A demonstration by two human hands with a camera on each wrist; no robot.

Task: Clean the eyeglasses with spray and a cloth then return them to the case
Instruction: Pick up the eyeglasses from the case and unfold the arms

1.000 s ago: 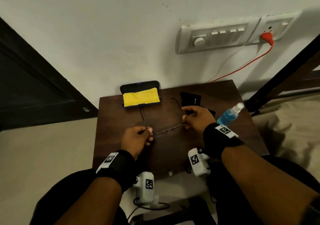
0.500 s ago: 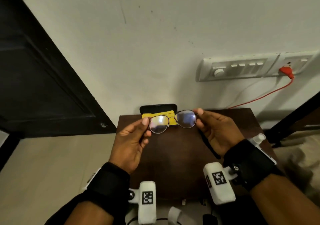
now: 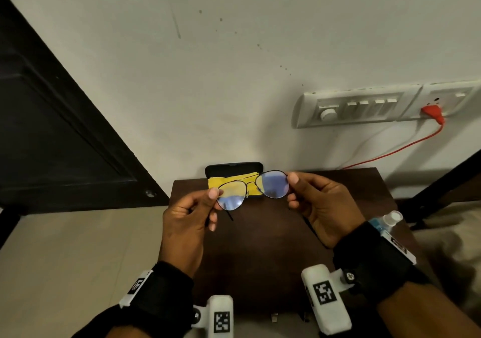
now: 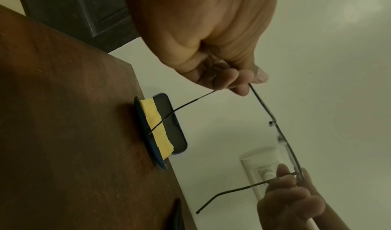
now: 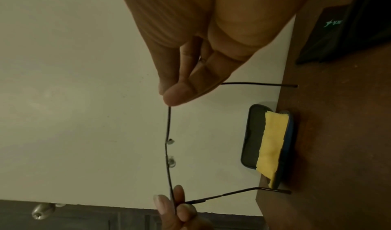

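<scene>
Fingers point(image 3: 214, 194) and thumb of the left hand point(image 3: 185, 223) pinch the outer edge of 1 lens of the eyeglasses point(image 3: 253, 190), while the right hand point(image 3: 322, 211) pinches the outer edge of the other lens in the same way. Both hands hold the 1 pair of thin, dark wire-framed eyeglasses in the air above the dark brown table point(image 3: 263, 254), lenses facing the person, with its 2 temple arms unfolded and pointing toward the table. The left lens sits slightly lower than the right.

At the far edge of the table, against the pale wall, lies 1 open dark eyeglasses case point(image 3: 234, 169) with 1 yellow cleaning cloth point(image 3: 226, 182) draped inside it. 1 spray bottle point(image 3: 387, 220) with blue liquid and a clear cap shows just beyond the right wrist, partly hidden by it. The right wrist view shows 1 black cloth point(image 5: 330, 33) with a small pale logo lying on the table.

On the wall are 2 white switch panels point(image 3: 356, 109), with 1 orange plug point(image 3: 432, 110) and its cable in the right one.
</scene>
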